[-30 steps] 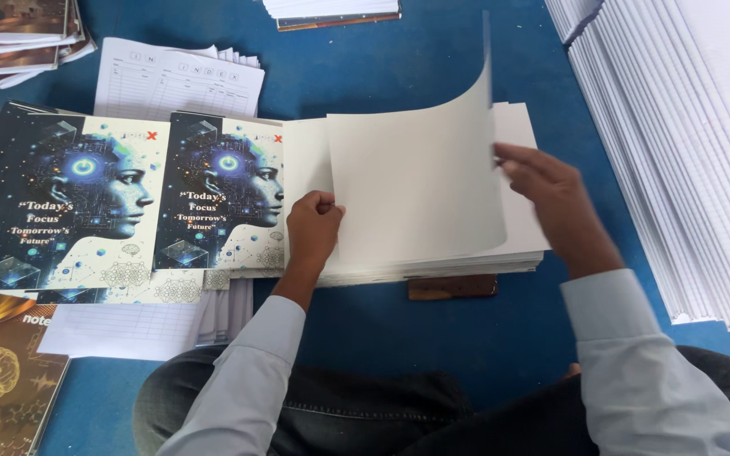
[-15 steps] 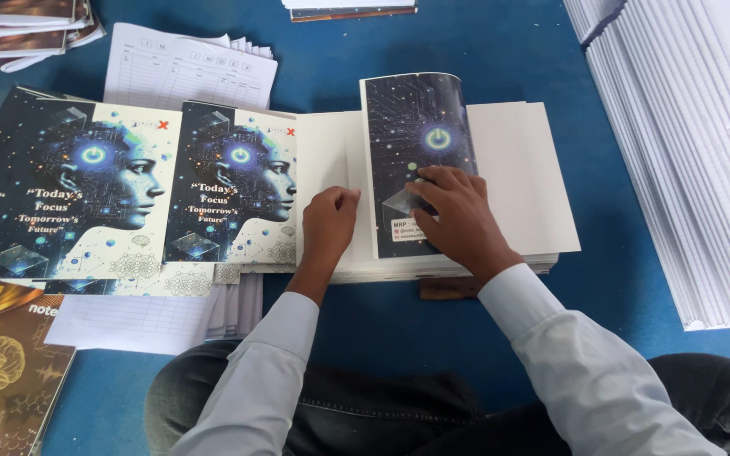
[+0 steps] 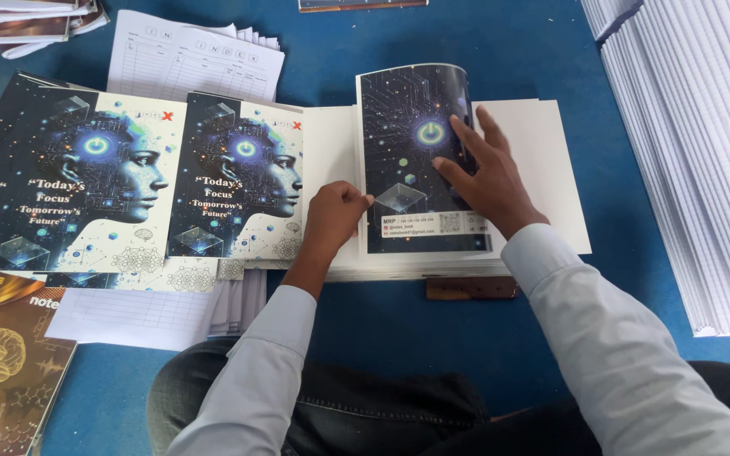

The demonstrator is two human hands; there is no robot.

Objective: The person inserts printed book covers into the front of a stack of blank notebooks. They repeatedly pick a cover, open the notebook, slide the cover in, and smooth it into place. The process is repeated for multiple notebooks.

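Hands first. We log the right hand as flat and open, palm down, fingers spread, pressing on the dark folded cover sheet; wrist bent back, forearm in a pale grey sleeve coming in from lower right. Left hand curled into a loose fist, thumb and forefinger pinching the sheet's left edge near the bottom corner; forearm runs straight up from the lap.

Cover sheet: glossy card, dark blue-black w/ circuit pattern, glowing ring, small cubes, white label strip at the bottom. It curves up slightly at the top edge, so not fully flat. It lies on a white card stack, matte, square-edged, several sheets thick, approx. centre of the blue surface. Brown block peeks out under the stack's near edge.

Left of the stack: two printed covers, glossy, side-profile face artwork, overlapping each other. Ruled index pages behind them, thin white paper. Far right: tall fanned stack of white sheets, edges stepped. Gold-brown notebook at lower left, brain drawing on it.
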